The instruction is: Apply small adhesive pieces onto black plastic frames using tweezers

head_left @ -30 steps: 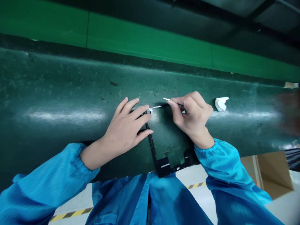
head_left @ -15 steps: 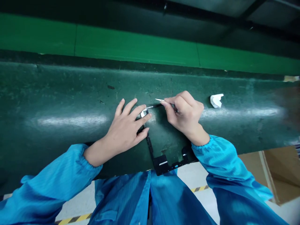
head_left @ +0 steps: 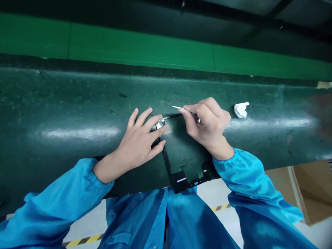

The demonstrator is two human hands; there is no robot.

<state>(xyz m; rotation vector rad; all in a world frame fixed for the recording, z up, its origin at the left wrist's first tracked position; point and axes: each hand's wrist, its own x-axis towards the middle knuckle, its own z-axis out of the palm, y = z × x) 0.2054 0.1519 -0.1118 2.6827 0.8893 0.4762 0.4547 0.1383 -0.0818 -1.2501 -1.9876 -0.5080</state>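
A thin black frame [head_left: 166, 159] with holes and tabs lies on the green work surface, its near edge close to my body. My left hand [head_left: 138, 141] rests with fingers spread over the frame's far left corner, where a silvery patch [head_left: 160, 123] shows between two fingers. Thumb and forefinger of my right hand [head_left: 207, 119] pinch a thin white strip [head_left: 177, 107], its pointed end sticking out to the left. That hand hovers over the far side of the frame and hides part of it.
A crumpled white piece [head_left: 241, 110] lies right of my right hand. Behind the green work surface [head_left: 77, 103] runs a brighter green ledge [head_left: 142, 48]. An open cardboard box [head_left: 311, 190] stands below the surface at the right.
My right hand has moved slightly right and away from me with the white strip. My left hand and the frame have stayed nearly in place.
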